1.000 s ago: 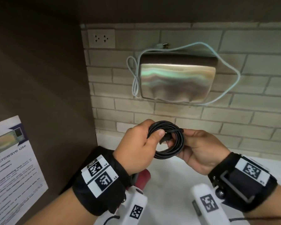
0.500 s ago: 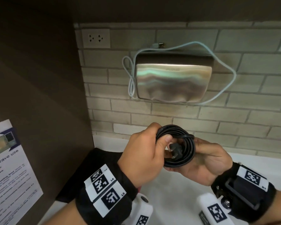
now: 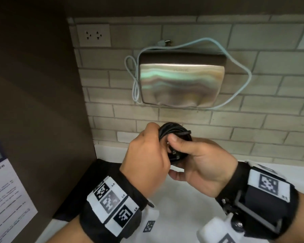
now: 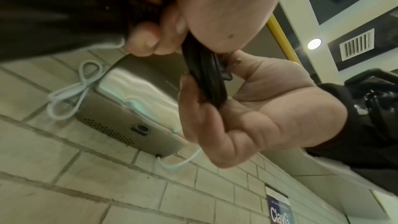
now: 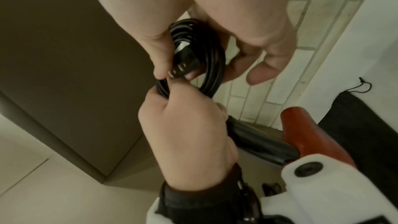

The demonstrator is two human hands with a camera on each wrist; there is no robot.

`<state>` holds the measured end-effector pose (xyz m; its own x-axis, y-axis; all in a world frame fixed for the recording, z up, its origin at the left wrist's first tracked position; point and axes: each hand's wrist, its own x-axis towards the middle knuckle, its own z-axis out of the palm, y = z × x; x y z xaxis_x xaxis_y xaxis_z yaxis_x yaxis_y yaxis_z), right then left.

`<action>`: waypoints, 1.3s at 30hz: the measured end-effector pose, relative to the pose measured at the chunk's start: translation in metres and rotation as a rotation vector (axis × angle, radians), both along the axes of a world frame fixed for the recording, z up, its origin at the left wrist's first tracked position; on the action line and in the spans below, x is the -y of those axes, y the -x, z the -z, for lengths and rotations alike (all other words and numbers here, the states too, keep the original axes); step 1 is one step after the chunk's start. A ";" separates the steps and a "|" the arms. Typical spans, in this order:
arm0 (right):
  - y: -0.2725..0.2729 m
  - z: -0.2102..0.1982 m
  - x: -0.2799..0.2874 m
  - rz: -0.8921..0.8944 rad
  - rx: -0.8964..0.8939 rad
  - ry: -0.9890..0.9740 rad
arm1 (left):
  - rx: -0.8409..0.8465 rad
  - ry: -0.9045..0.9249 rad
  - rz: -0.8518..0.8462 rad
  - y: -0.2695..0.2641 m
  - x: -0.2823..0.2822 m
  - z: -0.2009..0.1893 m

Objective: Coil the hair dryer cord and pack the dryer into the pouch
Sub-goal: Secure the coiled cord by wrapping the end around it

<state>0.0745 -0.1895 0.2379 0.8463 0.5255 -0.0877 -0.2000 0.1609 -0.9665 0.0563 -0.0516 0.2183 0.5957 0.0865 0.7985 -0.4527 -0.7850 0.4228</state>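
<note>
The black hair dryer cord [image 3: 172,131] is wound into a small coil held between both hands above the counter. My left hand [image 3: 144,158] grips the coil's near side [image 5: 170,89]. My right hand [image 3: 204,160] cups the coil from behind, and its thumb pinches the plug [image 5: 183,57] against the loops. From the left wrist the coil [image 4: 204,77] shows edge-on in the right palm. The red dryer [image 5: 305,135] lies on the counter below, beside the black drawstring pouch [image 5: 361,125]. In the head view only a corner of the pouch [image 3: 95,179] shows and the dryer is hidden.
A shiny metal box [image 3: 181,85] with a looped white cable [image 3: 242,67] hangs on the brick wall above the hands. A wall socket [image 3: 93,35] is at upper left. A dark panel with a printed notice [image 3: 5,199] stands at left. White counter [image 3: 179,207] lies below.
The right thumb has come over the front of the coil and now pins the plug to the loops. The left hand has turned to grip the coil's left side.
</note>
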 end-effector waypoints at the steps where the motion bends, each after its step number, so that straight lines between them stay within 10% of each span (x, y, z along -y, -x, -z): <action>1: -0.001 -0.001 -0.002 -0.007 -0.011 0.010 | 0.009 -0.001 -0.013 0.000 0.000 0.000; 26: -0.007 -0.022 0.014 -0.122 -0.073 0.215 | -0.006 -0.278 -0.060 0.002 -0.012 0.002; 39: 0.007 -0.042 0.033 -0.312 0.034 0.484 | -0.575 0.594 0.676 0.014 -0.030 -0.011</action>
